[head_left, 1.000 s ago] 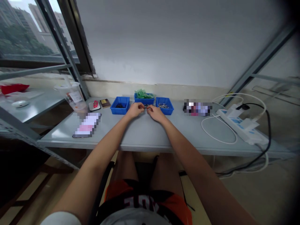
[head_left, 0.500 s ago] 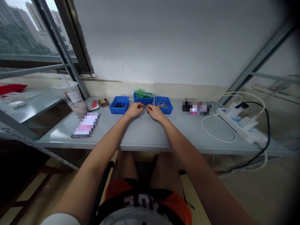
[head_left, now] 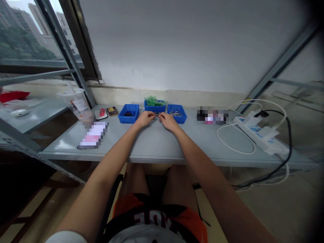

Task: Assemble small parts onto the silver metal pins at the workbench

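My left hand (head_left: 146, 118) and my right hand (head_left: 167, 120) nearly meet over the table, just in front of three blue bins. Both have their fingers pinched around something small between them, too tiny to make out. The left bin (head_left: 122, 119) holds dark small pieces (head_left: 128, 114). Green packets (head_left: 153, 100) fill the middle bin (head_left: 155, 108), behind my hands. In the right bin (head_left: 182, 119), next to my right hand, lie shiny metal pieces (head_left: 176, 113).
A blurred-out phone (head_left: 93, 135), a plastic cup (head_left: 80, 105), a white dish (head_left: 101, 115) with a red item and a dark box (head_left: 112, 111) are at the left. Rightward are a pixelated object (head_left: 212, 116), a power strip (head_left: 263, 136) and loose cables. A wall stands behind.
The fingertips have shifted very slightly over the small thing between them. Nothing else has visibly moved.
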